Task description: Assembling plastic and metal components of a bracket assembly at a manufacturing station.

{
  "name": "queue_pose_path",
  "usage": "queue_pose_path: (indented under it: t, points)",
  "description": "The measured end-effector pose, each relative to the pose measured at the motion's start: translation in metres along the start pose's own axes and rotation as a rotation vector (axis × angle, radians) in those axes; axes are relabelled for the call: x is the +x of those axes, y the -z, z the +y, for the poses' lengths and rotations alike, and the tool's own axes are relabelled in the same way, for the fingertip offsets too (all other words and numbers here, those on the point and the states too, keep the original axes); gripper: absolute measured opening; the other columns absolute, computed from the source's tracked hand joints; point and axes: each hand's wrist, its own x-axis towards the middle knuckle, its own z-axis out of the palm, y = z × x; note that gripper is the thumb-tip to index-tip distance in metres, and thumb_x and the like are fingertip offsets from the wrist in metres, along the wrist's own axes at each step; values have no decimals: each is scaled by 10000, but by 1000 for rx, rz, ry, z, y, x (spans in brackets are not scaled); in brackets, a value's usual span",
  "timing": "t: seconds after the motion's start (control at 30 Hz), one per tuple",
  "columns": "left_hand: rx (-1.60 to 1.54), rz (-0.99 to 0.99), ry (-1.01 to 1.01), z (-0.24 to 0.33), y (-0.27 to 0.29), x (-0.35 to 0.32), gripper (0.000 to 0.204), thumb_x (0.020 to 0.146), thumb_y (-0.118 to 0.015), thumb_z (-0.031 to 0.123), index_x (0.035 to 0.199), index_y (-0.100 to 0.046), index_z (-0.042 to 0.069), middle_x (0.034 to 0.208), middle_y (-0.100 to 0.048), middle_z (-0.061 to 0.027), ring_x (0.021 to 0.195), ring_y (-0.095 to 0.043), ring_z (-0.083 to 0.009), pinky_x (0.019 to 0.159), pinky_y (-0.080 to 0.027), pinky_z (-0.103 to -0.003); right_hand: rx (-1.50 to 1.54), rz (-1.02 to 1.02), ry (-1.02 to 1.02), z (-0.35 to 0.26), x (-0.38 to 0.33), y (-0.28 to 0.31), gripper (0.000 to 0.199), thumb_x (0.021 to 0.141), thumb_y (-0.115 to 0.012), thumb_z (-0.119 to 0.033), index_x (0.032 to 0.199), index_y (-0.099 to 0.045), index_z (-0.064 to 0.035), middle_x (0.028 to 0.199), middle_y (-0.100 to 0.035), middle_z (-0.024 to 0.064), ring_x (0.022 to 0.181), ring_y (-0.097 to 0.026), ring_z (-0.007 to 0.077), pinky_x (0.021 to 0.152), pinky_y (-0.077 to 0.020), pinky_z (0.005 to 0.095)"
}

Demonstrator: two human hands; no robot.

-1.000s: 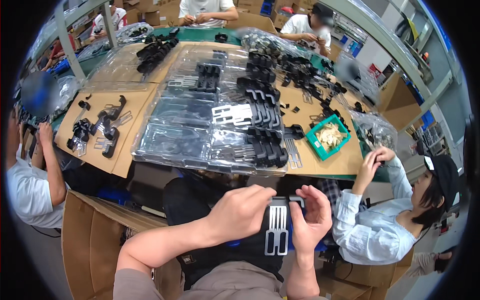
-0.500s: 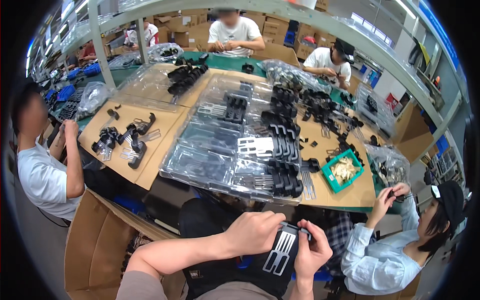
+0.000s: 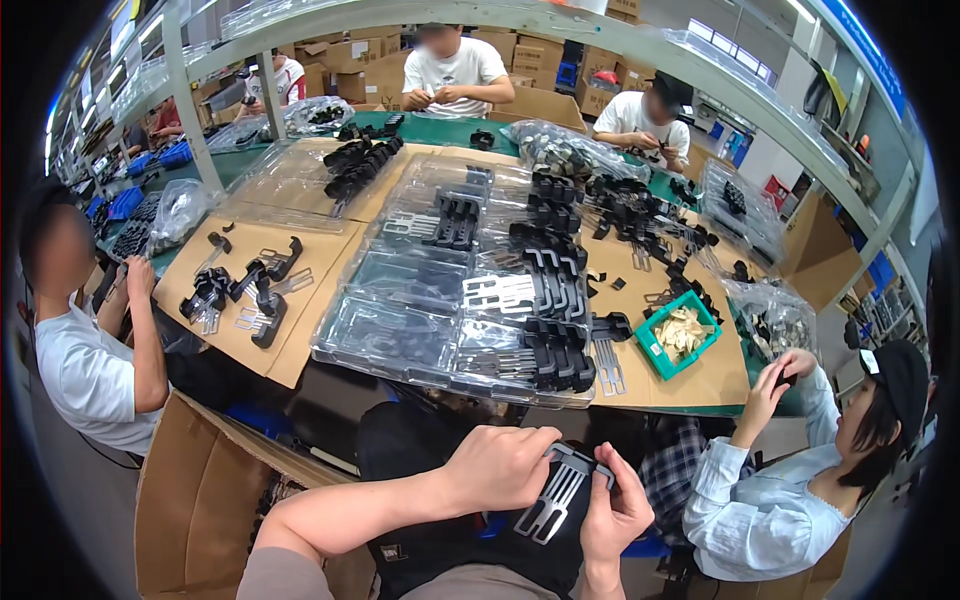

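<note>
Above my lap I hold a black plastic piece with a flat slotted metal plate (image 3: 552,505) hanging from it. My left hand (image 3: 505,468) is closed around the piece's left end. My right hand (image 3: 615,512) pinches the other end between thumb and fingers. The plate slants down to the left, its two long loops at the bottom. Beyond my hands, a clear plastic tray (image 3: 375,365) on the table holds rows of similar black parts with metal plates (image 3: 500,292). Just right of the tray lies another such part (image 3: 608,345).
A green bin (image 3: 655,352) holds pale small pieces. Loose black parts (image 3: 265,285) lie on cardboard at left. An open cardboard box (image 3: 190,480) stands left of my legs. Co-workers sit at left, right and across the table. A metal frame crosses above it.
The piece in my hands has tilted, and its metal plate's lower end now swings further left. My right hand has shifted slightly left and down. The whole view has moved a little.
</note>
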Motion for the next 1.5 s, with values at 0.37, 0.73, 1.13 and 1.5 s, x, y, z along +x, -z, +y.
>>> queue_pose_path:
  t: [0.37,0.73,1.13,1.5]
  points:
    - [88,-76,15,2,-6,-3,236,781,-661,38,1014,-670,-2,729,-719,-108,528,-664,-289,471,-498,-351,52,-4,63,5,-11,-2,390,871,-632,187,1247,-691,101,1229,-742,224,1080,-749,298,974,-591,335]
    - [164,-83,-28,11,7,2,316,745,-698,125,1039,-711,7,640,-687,-83,478,-635,-256,453,-462,-341,-123,-96,10,12,-7,6,456,868,-584,179,1305,-673,81,1218,-751,214,1077,-755,276,912,-604,290]
    - [-47,-193,-136,15,7,-4,269,742,-723,105,1001,-727,32,691,-693,-67,518,-632,-251,486,-466,-322,73,-265,-210,20,-19,32,424,930,-536,179,1308,-678,48,1258,-739,189,1118,-736,246,929,-590,272]
    - [68,-118,-230,26,1,-5,325,706,-733,103,1025,-727,43,647,-657,-40,467,-568,-211,469,-433,-295,270,-211,-266,17,-9,17,407,918,-511,188,1267,-684,70,1226,-752,180,1097,-737,243,926,-585,264]
